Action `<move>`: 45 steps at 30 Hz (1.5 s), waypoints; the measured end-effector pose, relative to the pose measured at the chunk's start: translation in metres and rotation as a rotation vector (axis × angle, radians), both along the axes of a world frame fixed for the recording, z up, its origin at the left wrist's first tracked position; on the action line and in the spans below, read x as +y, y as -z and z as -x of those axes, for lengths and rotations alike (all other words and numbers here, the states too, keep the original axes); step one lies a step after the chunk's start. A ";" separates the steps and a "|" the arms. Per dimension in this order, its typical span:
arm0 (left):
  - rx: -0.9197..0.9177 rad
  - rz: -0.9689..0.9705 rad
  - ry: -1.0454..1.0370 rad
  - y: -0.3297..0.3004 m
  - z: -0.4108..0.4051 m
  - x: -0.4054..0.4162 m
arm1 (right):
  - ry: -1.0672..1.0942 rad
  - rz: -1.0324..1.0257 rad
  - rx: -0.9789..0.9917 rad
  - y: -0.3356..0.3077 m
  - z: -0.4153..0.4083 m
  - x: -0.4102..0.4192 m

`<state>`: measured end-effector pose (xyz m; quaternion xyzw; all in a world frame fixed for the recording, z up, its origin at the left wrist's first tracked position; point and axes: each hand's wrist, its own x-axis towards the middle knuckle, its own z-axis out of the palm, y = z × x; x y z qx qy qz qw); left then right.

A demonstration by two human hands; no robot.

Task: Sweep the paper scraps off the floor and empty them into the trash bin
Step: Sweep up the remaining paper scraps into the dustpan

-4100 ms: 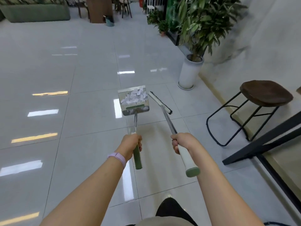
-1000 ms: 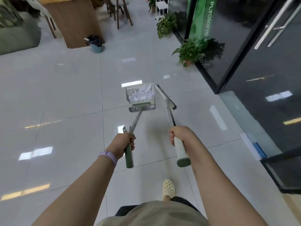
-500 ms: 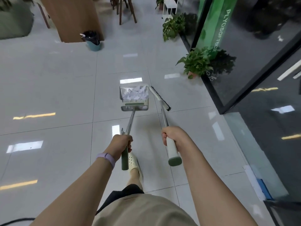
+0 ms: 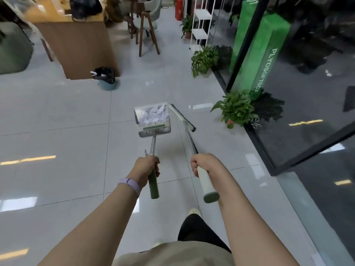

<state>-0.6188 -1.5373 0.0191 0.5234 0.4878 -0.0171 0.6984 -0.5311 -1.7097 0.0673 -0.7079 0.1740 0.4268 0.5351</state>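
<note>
Two handles carried at once, so best to keep the dustpan (image 4: 152,120) level and low on the walk toward the trash bin (image 4: 106,79), well ahead by the wooden counter (image 4: 76,41), lest the paper scraps (image 4: 153,115) spill. Left hand (image 4: 147,168) wrapped round the green dustpan handle, arm stretched forward. Right hand (image 4: 203,166) fisted round the broom (image 4: 184,120) grip, bristles just beside the pan.
</note>
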 end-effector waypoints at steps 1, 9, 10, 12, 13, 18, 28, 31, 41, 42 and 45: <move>-0.010 -0.001 -0.008 0.000 -0.019 0.011 | -0.004 -0.004 0.004 0.001 -0.020 0.012; -0.019 0.005 -0.066 0.010 -0.185 0.095 | -0.042 -0.030 0.049 0.012 -0.206 0.105; -0.001 0.002 -0.076 0.008 -0.204 0.105 | -0.046 -0.029 0.054 0.010 -0.229 0.115; 0.029 0.001 -0.104 0.003 -0.238 0.125 | -0.064 -0.035 0.072 0.007 -0.272 0.136; 0.034 0.006 -0.121 0.002 -0.255 0.135 | -0.080 -0.045 0.078 0.007 -0.294 0.149; 0.027 0.026 -0.215 0.003 -0.321 0.180 | -0.182 -0.023 0.050 0.013 -0.376 0.216; 0.041 -0.007 -0.355 0.021 -0.408 0.347 | -0.353 0.019 0.102 0.016 -0.495 0.397; 0.014 0.014 -0.383 0.026 -0.439 0.413 | -0.378 0.032 0.113 0.014 -0.525 0.460; 0.027 -0.069 -0.401 -0.001 -0.496 0.609 | -0.410 0.025 0.110 -0.005 -0.591 0.649; 0.041 -0.082 -0.395 -0.002 -0.501 0.624 | -0.426 0.022 0.096 -0.006 -0.598 0.663; 0.092 -0.140 -0.380 -0.003 -0.521 0.671 | -0.383 -0.010 0.098 0.000 -0.626 0.705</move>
